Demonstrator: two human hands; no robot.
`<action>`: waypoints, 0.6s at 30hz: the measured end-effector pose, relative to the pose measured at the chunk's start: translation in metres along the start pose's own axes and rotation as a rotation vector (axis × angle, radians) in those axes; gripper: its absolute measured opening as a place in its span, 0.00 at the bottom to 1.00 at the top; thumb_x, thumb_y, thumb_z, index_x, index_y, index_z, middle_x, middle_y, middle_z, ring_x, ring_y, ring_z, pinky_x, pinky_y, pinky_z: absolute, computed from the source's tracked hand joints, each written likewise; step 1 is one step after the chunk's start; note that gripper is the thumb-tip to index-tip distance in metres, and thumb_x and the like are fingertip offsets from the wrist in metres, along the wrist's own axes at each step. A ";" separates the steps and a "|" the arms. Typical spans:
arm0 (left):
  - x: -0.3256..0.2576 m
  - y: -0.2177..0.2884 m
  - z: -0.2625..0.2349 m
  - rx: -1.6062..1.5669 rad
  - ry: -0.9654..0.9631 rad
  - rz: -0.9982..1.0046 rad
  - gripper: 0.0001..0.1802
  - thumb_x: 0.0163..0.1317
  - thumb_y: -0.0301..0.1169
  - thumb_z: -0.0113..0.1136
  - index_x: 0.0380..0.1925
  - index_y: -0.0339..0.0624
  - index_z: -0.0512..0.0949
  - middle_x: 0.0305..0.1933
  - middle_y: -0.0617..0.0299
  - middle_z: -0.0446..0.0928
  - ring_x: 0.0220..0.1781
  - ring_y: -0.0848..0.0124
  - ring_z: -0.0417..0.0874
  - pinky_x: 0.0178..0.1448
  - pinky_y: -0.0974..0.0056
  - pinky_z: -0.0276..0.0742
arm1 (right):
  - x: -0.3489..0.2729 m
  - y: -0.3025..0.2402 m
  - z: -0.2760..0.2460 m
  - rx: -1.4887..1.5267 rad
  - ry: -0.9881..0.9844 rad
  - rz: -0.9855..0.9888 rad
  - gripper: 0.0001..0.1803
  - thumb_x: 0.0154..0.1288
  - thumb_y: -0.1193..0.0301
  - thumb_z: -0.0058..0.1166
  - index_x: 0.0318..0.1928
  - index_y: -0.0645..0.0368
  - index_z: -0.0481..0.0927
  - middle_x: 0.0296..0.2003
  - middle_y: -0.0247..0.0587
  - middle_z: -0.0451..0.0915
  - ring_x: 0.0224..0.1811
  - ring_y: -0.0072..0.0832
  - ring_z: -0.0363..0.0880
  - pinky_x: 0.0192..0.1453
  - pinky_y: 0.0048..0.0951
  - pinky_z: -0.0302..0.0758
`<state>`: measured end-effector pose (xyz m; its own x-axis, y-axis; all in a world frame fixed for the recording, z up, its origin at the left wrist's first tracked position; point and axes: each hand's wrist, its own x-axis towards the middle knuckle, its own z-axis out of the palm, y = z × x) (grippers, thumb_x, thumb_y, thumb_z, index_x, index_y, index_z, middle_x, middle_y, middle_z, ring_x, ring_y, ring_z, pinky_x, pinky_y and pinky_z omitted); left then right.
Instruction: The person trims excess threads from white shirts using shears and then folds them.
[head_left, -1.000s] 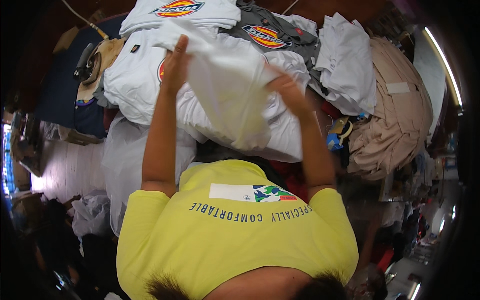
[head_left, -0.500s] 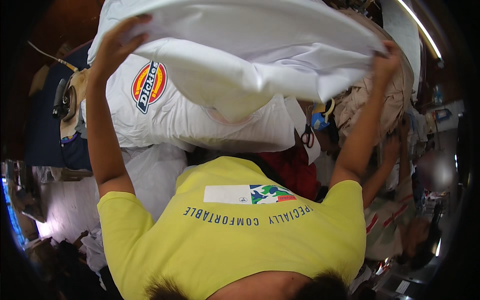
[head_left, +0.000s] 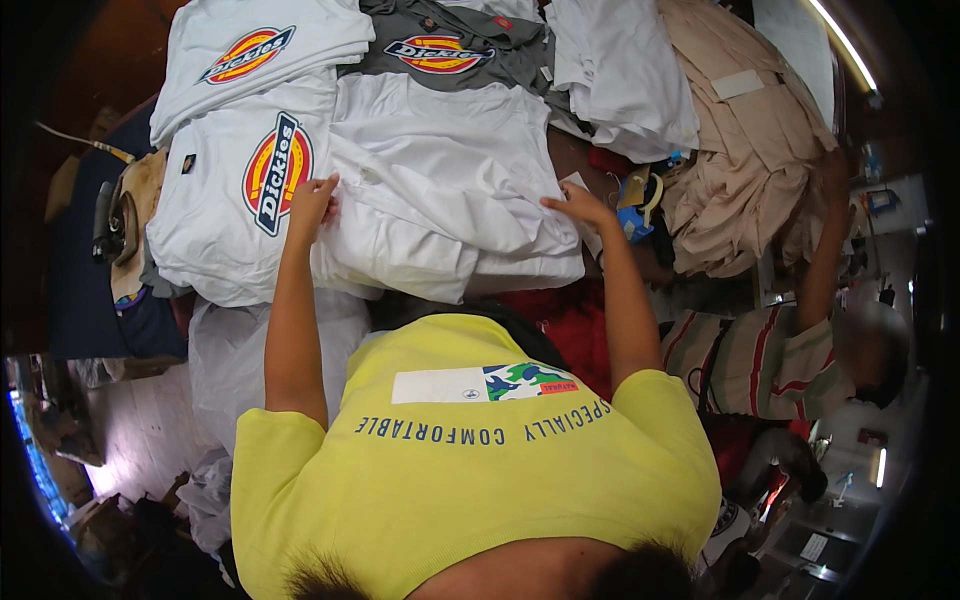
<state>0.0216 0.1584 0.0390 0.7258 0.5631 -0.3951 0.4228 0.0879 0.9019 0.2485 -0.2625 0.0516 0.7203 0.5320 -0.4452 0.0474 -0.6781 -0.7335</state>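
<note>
A plain white shirt lies spread on top of the clothing pile in front of me. My left hand rests on its left edge, fingers pinching the fabric. At the shirt's right edge, my right hand lies flat with fingers spread on the cloth. Under it to the left is a white T-shirt with a red-and-yellow oval logo. I wear a yellow T-shirt.
More folded garments lie beyond: a white logo shirt, a grey logo shirt, a white garment, and beige clothing at right. A person in a striped top stands to my right. A blue tape dispenser sits near my right hand.
I held the white shirt raised and spread in the air; now it has come down flat onto the pile, with both hands lowered onto its edges.
</note>
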 end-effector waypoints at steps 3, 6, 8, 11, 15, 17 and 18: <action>-0.006 0.025 0.021 -0.060 -0.037 -0.125 0.24 0.55 0.45 0.62 0.34 0.30 0.75 0.23 0.53 0.77 0.17 0.70 0.77 0.21 0.72 0.74 | 0.003 -0.029 0.006 0.354 0.038 0.138 0.30 0.58 0.53 0.57 0.52 0.65 0.69 0.43 0.44 0.76 0.46 0.28 0.76 0.48 0.32 0.74; 0.008 0.014 0.043 -0.010 -0.115 -0.139 0.21 0.53 0.42 0.63 0.31 0.32 0.74 0.23 0.54 0.76 0.18 0.68 0.76 0.23 0.68 0.76 | 0.013 -0.028 0.007 0.880 -0.059 0.165 0.18 0.64 0.65 0.51 0.51 0.61 0.71 0.43 0.43 0.76 0.40 0.27 0.78 0.42 0.30 0.78; 0.012 0.004 0.049 0.060 -0.071 -0.103 0.17 0.53 0.39 0.63 0.30 0.34 0.73 0.22 0.56 0.74 0.18 0.69 0.74 0.23 0.67 0.75 | 0.016 -0.025 0.010 0.867 -0.066 0.011 0.17 0.63 0.69 0.52 0.51 0.61 0.71 0.41 0.41 0.77 0.40 0.26 0.78 0.44 0.30 0.78; 0.017 -0.002 0.051 0.127 -0.062 -0.007 0.12 0.55 0.37 0.58 0.30 0.38 0.73 0.21 0.61 0.71 0.21 0.70 0.72 0.29 0.65 0.76 | 0.010 -0.029 -0.002 0.921 -0.051 -0.179 0.15 0.60 0.75 0.53 0.48 0.60 0.73 0.39 0.38 0.78 0.39 0.25 0.77 0.44 0.27 0.77; 0.006 0.027 0.040 -0.553 -0.167 -0.047 0.12 0.60 0.34 0.50 0.38 0.36 0.72 0.35 0.54 0.75 0.35 0.65 0.78 0.44 0.61 0.78 | -0.013 -0.043 -0.048 0.669 0.068 -0.238 0.10 0.59 0.78 0.52 0.41 0.59 0.78 0.36 0.35 0.79 0.39 0.22 0.76 0.44 0.22 0.75; -0.001 0.071 0.005 -0.882 -0.483 0.075 0.13 0.64 0.30 0.47 0.43 0.31 0.70 0.45 0.53 0.75 0.48 0.65 0.77 0.56 0.61 0.74 | -0.023 -0.045 -0.090 0.015 0.325 -0.402 0.08 0.57 0.79 0.51 0.37 0.59 0.82 0.32 0.34 0.80 0.33 0.20 0.77 0.36 0.19 0.74; 0.015 0.077 -0.036 -0.898 -0.586 0.286 0.12 0.65 0.30 0.47 0.43 0.32 0.70 0.44 0.55 0.76 0.47 0.67 0.77 0.58 0.62 0.72 | -0.029 -0.062 -0.105 -0.095 0.374 -0.302 0.09 0.57 0.78 0.51 0.36 0.58 0.82 0.31 0.34 0.80 0.29 0.20 0.77 0.32 0.19 0.73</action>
<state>0.0454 0.2037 0.1087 0.9784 0.2026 0.0409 -0.1762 0.7139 0.6778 0.2974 -0.2894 0.1645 0.8628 0.5056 0.0078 0.3431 -0.5741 -0.7434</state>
